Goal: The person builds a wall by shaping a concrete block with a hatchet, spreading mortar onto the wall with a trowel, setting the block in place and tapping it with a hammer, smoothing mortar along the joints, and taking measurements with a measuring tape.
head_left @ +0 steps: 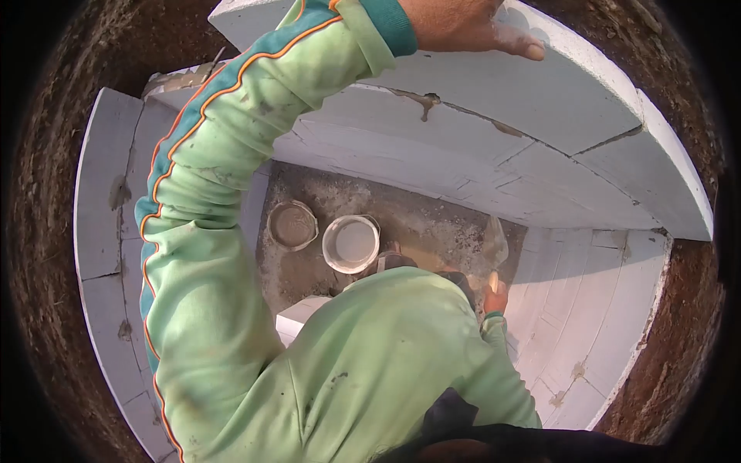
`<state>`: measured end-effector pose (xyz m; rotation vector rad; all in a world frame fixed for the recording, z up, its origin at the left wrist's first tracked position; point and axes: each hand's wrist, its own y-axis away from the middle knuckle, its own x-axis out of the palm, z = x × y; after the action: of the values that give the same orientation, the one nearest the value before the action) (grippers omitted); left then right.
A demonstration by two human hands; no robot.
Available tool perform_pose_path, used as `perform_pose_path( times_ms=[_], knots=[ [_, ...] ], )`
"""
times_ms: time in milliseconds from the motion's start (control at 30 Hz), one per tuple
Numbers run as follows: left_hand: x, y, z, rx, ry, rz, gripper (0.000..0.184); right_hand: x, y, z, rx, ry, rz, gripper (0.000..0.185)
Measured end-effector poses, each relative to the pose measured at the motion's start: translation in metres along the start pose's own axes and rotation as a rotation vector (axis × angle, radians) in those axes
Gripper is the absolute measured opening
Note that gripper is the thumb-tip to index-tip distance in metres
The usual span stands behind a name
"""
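Observation:
My left hand (463,27) is at the top of the view, its thumb lying along the upper edge of a pale block (478,85) in the far wall. The other fingers are cut off by the frame's edge; it appears to grip the block there. Lower down at the right, my right hand (495,298) is closed round the light wooden handle of a trowel (495,245). The trowel's blade points away from me, above the floor. Grey mortar (427,104) sticks out of the joint below the upper block.
Pale block walls surround me, including a left wall (104,224) and a right wall (598,301). On the dirty floor (432,201) stand a white bucket (329,245) of whitish liquid and a bucket of brownish mix (293,225). Brown earth (664,324) lies outside the walls.

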<state>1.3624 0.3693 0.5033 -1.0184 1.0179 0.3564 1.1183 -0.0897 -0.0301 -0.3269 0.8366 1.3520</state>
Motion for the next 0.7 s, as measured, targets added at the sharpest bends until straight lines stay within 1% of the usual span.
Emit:
perform_pose_path(
  times_ms=[33, 67, 133, 167, 200, 233, 267, 300, 367, 400, 433, 467, 500, 567, 600, 633, 700],
  knots=[
    [0.003, 0.016, -0.017, -0.012, 0.113, -0.218, 0.076, 0.003, -0.011, 0.000, 0.010, 0.088, 0.078, 0.039],
    [0.012, 0.042, -0.038, -0.020, 0.214, -0.440, 0.064, 0.004, -0.021, 0.001, 0.035, 0.085, 0.161, 0.038],
    [0.025, 0.096, -0.093, -0.148, 0.503, -0.317, 0.044, 0.012, -0.036, 0.020, 0.085, 0.085, 0.324, 0.038],
    [0.043, 0.126, -0.120, -0.229, 0.633, -0.259, 0.037, -0.003, -0.029, 0.086, 0.103, 0.098, 0.454, 0.043],
    [0.075, 0.160, -0.150, -0.392, 0.786, -0.099, 0.034, 0.006, -0.041, 0.088, -0.045, 0.093, 0.482, 0.042],
    [0.105, 0.193, -0.178, -0.587, 0.827, 0.117, 0.034, 0.015, -0.052, 0.087, -0.193, 0.087, 0.510, 0.041],
    [0.139, 0.226, -0.199, -0.732, 0.890, 0.417, 0.041, 0.020, -0.062, 0.089, -0.340, 0.082, 0.538, 0.040],
    [0.163, 0.253, -0.220, -0.961, 1.013, 0.654, 0.048, 0.017, -0.065, 0.121, -0.347, 0.136, 0.660, 0.044],
    [0.219, 0.305, -0.270, -1.206, 1.088, 0.779, 0.056, 0.017, -0.069, 0.177, -0.477, 0.175, 0.857, 0.045],
    [0.238, 0.319, -0.290, -1.336, 1.292, 0.629, 0.058, 0.017, -0.066, 0.198, -0.539, 0.204, 0.975, 0.046],
    [0.254, 0.329, -0.310, -1.471, 1.489, 0.436, 0.060, 0.015, -0.059, 0.219, -0.641, 0.191, 1.055, 0.048],
    [0.262, 0.334, -0.329, -1.602, 1.667, 0.188, 0.062, 0.016, -0.047, 0.239, -0.749, 0.179, 1.158, 0.050],
    [0.255, 0.329, -0.340, -1.605, 1.715, -0.061, 0.053, 0.022, -0.036, 0.255, -0.851, 0.158, 1.270, 0.052],
    [0.276, 0.336, -0.366, -1.794, 1.648, -0.597, 0.045, 0.035, -0.012, 0.264, -0.896, 0.115, 1.469, 0.056],
    [0.283, 0.341, -0.384, -1.854, 1.597, -0.853, 0.040, 0.038, -0.003, 0.260, -0.894, 0.095, 1.551, 0.058],
    [0.278, 0.351, -0.401, -1.993, 1.495, -1.032, 0.037, 0.047, -0.004, 0.253, -0.820, 0.206, 1.721, 0.065],
    [0.253, 0.368, -0.423, -2.224, 1.276, -1.353, 0.032, 0.037, 0.030, 0.270, -0.888, 0.497, 1.845, 0.069]
  ],
)
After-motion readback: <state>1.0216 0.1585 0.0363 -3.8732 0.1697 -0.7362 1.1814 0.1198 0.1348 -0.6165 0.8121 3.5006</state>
